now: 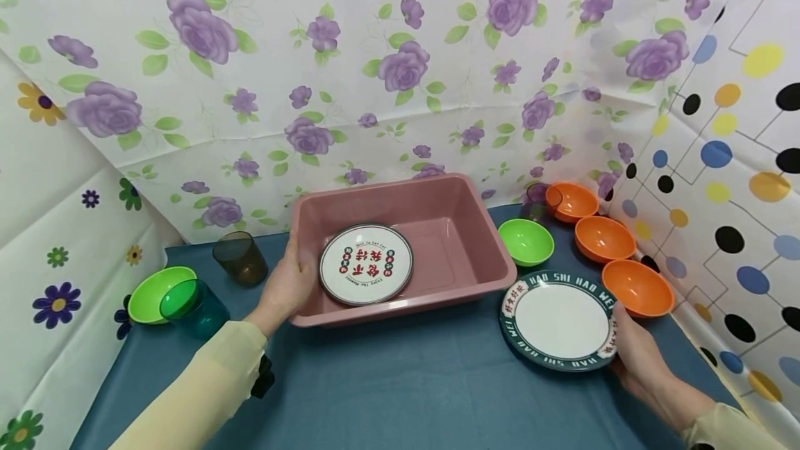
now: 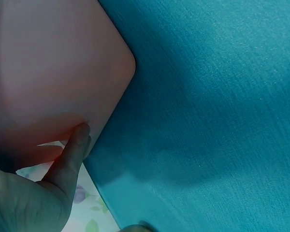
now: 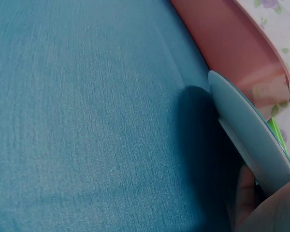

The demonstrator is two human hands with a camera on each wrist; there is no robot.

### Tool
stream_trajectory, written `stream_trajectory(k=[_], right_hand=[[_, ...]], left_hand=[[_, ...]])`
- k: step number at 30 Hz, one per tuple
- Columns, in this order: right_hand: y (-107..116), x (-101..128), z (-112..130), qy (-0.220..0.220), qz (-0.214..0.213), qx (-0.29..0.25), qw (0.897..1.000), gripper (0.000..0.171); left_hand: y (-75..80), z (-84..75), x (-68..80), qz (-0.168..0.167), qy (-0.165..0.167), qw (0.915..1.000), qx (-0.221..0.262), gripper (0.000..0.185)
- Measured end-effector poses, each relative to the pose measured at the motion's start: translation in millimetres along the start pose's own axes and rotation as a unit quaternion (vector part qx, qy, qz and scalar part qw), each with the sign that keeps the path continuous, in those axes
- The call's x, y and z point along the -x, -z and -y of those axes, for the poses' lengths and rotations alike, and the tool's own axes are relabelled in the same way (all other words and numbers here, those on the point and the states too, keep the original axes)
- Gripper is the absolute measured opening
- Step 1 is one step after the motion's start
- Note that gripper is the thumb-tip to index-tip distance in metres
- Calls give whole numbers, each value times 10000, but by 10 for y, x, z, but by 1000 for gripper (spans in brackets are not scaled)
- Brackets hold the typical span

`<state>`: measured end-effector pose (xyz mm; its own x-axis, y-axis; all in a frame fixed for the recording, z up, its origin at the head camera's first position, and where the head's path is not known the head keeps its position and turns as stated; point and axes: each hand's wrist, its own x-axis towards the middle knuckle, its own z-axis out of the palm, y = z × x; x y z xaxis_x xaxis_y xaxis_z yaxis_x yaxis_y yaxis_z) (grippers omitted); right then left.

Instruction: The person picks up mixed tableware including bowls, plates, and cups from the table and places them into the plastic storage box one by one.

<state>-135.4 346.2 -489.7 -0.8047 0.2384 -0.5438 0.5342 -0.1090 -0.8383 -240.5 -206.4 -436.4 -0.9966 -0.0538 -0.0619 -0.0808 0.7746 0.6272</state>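
Observation:
At the middle of the table stands a pink plastic basin (image 1: 450, 255), a white round plate (image 1: 365, 266) with red and green lettering lying inside it. My left hand (image 1: 290, 283) holds the basin's left side at the rim. The left wrist view shows straight fingers (image 2: 72, 150) against its outer wall. My right hand (image 1: 644, 353) grips the right edge of a white plate with a dark green lettered rim (image 1: 559, 321). This plate is raised over the table just right of the basin, casting a shadow below in the right wrist view.
On the right sit a green bowl (image 1: 526, 242), three orange bowls (image 1: 605, 238) and a clear purplish cup (image 1: 539, 201). At left are a brown cup (image 1: 240, 259), a teal cup (image 1: 196, 311) and another green bowl (image 1: 156, 290). Patterned cloth walls (image 1: 375, 123) enclose the back and sides.

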Motion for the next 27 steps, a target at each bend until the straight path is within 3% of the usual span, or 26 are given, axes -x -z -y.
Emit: stream_trajectory(k=[8, 19, 27], right_hand=[[2, 5, -25, 265, -114, 538, 9981, 84], [52, 93, 40, 447, -69, 867, 9952, 84], [105, 189, 138, 698, -701, 933, 9907, 85]], left_hand=[[-7, -20, 17, 19, -14, 10000, -33, 70], [10, -37, 28, 10, 25, 10000, -29, 69], [4, -17, 19, 35, 32, 10000, 11, 69]])
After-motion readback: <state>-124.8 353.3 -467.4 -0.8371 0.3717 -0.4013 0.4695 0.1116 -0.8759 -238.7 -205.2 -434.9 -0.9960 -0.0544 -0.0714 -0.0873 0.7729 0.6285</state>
